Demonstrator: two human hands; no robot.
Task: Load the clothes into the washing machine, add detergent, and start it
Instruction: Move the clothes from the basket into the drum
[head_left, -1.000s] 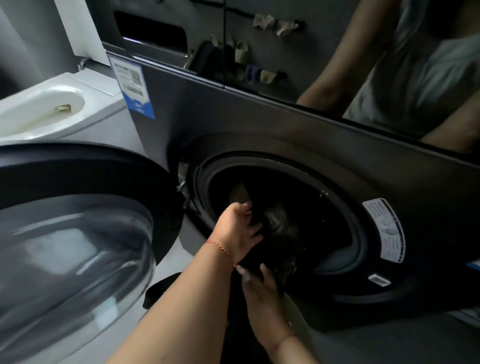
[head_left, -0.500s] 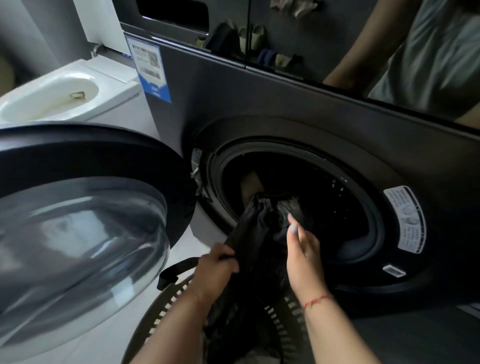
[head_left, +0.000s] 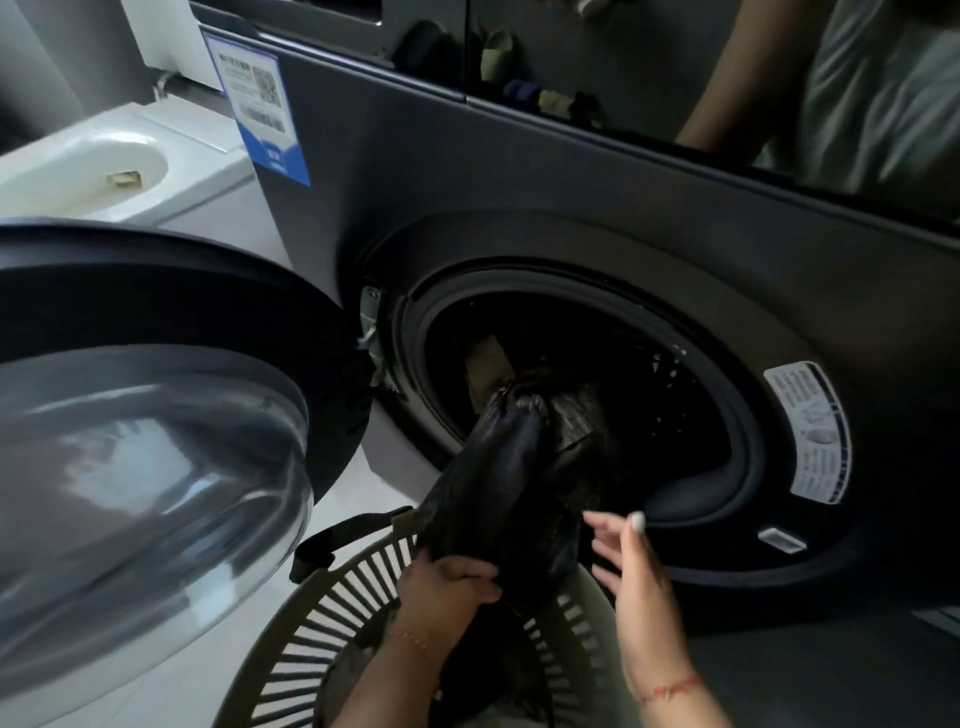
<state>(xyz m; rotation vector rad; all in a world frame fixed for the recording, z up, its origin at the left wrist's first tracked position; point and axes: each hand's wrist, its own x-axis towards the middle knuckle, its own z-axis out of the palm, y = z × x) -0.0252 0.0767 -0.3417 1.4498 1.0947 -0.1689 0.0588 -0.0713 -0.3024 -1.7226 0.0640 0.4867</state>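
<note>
A dark grey front-loading washing machine (head_left: 519, 171) fills the view, its round door (head_left: 156, 447) swung open to the left. A black shiny garment (head_left: 498, 493) stretches from the slatted laundry basket (head_left: 322, 618) up over the rubber seal into the dark drum (head_left: 623, 395), where more dark cloth lies. My left hand (head_left: 447, 582) is shut on the garment's lower part just above the basket. My right hand (head_left: 634, 566) hovers open beside the garment, fingers spread, near the drum's lower rim.
A white toilet (head_left: 98, 161) stands at the far left behind the door. A blue and white label (head_left: 260, 104) sticks to the machine's upper left corner. A white sticker (head_left: 810, 431) sits right of the opening. A glossy panel above reflects a person.
My right hand has let go of the garment and drawn back to the right, open. My left hand keeps its grip lower on the cloth. The view has shifted, showing more of the basket.
</note>
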